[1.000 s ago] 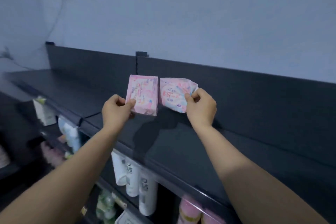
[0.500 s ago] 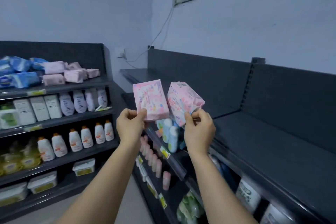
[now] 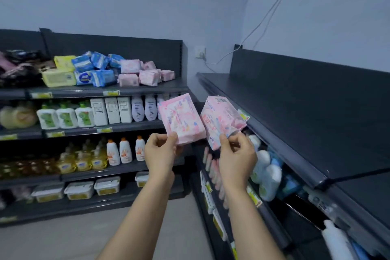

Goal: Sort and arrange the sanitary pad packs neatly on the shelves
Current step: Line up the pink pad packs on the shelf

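**Two pink packs being held up between the shelf units**

At the upper left of the frame, sanitary pad packs are lying heaped on the top shelf [image 3: 147, 88] of the left unit: dark packs [image 3: 19, 65] at the far left, then yellow packs [image 3: 59, 77], blue packs [image 3: 95, 69] and pink packs [image 3: 143, 74] toward its right end. On the shelves below, bottles [image 3: 124, 151] and white boxes [image 3: 111, 110] are standing in rows.

At the centre of the frame, a flat pink pack [image 3: 181, 121] is being pinched at its lower edge by the left hand [image 3: 161, 152], with the thumb in front. Just to its right, a second pink pack [image 3: 221, 119] is being held tilted, pinched at its lower corner by the right hand [image 3: 237, 154]. Both packs are being kept in the air, in front of the shelves; whether they are touching each other cannot be told.

At the right, the right unit's dark top shelf [image 3: 295, 122] is running toward the corner, with white bottles [image 3: 268, 177] standing beneath it.
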`<move>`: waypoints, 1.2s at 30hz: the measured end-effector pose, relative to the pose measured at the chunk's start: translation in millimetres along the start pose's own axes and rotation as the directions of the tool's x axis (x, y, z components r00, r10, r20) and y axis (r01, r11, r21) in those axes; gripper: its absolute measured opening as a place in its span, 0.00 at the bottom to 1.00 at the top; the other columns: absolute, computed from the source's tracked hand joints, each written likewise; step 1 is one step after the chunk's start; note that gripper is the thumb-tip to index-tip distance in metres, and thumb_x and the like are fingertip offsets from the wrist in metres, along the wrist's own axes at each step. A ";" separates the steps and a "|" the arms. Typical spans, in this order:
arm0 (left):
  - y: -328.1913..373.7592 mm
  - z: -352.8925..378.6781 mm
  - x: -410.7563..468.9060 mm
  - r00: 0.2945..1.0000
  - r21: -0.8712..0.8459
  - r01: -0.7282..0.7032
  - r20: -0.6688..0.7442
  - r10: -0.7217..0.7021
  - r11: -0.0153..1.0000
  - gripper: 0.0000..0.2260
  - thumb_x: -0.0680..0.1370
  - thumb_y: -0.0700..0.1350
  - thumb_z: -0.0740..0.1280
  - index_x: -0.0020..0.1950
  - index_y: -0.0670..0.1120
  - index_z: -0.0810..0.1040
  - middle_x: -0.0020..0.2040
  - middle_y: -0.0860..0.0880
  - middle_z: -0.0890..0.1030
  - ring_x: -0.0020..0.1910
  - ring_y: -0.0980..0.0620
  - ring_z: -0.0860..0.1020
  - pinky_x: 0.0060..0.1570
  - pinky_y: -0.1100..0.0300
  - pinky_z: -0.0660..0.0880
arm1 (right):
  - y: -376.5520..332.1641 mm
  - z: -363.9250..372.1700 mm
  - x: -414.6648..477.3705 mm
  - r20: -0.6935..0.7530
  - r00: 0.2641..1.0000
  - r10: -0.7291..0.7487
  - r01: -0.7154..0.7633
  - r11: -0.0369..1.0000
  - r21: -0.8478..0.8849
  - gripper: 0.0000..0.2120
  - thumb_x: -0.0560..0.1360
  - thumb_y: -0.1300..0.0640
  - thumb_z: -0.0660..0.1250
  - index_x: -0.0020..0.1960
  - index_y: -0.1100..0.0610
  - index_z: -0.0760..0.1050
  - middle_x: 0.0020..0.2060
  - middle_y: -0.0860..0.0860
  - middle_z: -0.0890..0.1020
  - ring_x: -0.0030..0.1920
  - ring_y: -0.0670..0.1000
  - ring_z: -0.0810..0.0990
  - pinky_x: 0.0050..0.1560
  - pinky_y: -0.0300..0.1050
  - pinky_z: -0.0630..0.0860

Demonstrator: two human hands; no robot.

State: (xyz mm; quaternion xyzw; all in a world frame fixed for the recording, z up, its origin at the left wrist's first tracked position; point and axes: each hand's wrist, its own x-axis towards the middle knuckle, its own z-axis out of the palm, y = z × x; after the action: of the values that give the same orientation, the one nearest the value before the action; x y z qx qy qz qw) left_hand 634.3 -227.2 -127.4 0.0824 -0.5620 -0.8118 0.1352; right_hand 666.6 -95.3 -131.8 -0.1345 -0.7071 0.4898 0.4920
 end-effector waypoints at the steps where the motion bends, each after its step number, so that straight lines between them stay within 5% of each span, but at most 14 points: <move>1: -2.3 -0.1 10.8 1.000 -0.003 0.002 -0.018 -0.002 1.000 0.10 0.76 0.41 0.70 0.38 0.44 0.72 0.38 0.44 0.79 0.37 0.47 0.78 0.52 0.43 0.79 | 3.1 12.2 4.1 0.019 1.000 0.008 -0.008 1.000 0.011 0.14 0.71 0.61 0.73 0.32 0.54 0.70 0.33 0.51 0.77 0.35 0.52 0.76 0.39 0.39 0.68; 13: -9.3 38.7 174.5 0.981 0.043 -0.102 -0.161 0.107 0.994 0.10 0.77 0.41 0.70 0.38 0.44 0.72 0.36 0.47 0.75 0.32 0.52 0.73 0.34 0.61 0.76 | 40.3 175.6 95.1 0.200 0.980 -0.014 -0.001 0.997 0.076 0.13 0.71 0.60 0.73 0.32 0.55 0.71 0.33 0.47 0.75 0.35 0.43 0.74 0.36 0.28 0.65; 17: -14.8 50.0 225.1 0.975 0.032 -0.098 -0.195 0.103 0.995 0.10 0.76 0.41 0.71 0.38 0.44 0.71 0.39 0.43 0.76 0.36 0.46 0.77 0.43 0.50 0.77 | 51.9 219.9 122.5 0.239 0.970 -0.038 0.019 0.996 0.082 0.14 0.71 0.60 0.73 0.32 0.54 0.70 0.33 0.45 0.74 0.35 0.41 0.73 0.36 0.25 0.65; 26: -29.2 60.9 329.3 0.967 0.043 -0.104 -0.230 0.111 0.994 0.10 0.76 0.40 0.70 0.38 0.43 0.71 0.38 0.42 0.76 0.36 0.46 0.76 0.42 0.51 0.76 | 84.5 318.6 159.7 0.287 0.958 -0.022 0.004 0.998 0.063 0.14 0.71 0.60 0.73 0.32 0.54 0.71 0.33 0.45 0.74 0.34 0.43 0.74 0.34 0.27 0.64; 31: -34.7 68.7 406.1 0.975 -0.004 -0.106 -0.197 0.103 0.994 0.10 0.76 0.37 0.70 0.37 0.41 0.71 0.44 0.39 0.77 0.42 0.44 0.79 0.35 0.59 0.80 | 102.4 386.5 186.2 0.291 0.956 -0.023 0.017 1.000 0.025 0.13 0.71 0.60 0.73 0.32 0.56 0.71 0.33 0.46 0.75 0.34 0.43 0.73 0.34 0.26 0.64; 36: -26.4 78.3 489.5 0.989 0.001 -0.113 -0.100 0.113 0.994 0.12 0.74 0.34 0.71 0.34 0.41 0.70 0.39 0.43 0.77 0.41 0.47 0.80 0.43 0.55 0.81 | 111.9 460.4 216.0 0.299 0.954 -0.025 0.024 1.000 0.008 0.16 0.71 0.60 0.73 0.31 0.54 0.69 0.33 0.48 0.75 0.35 0.49 0.74 0.34 0.35 0.64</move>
State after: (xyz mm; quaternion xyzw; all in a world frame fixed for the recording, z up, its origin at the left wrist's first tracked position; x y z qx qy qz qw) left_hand 143.7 -301.5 -115.4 0.0908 -0.5563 -0.7991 0.2093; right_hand 149.3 -153.9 -119.0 -0.0491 -0.7738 0.4999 0.3858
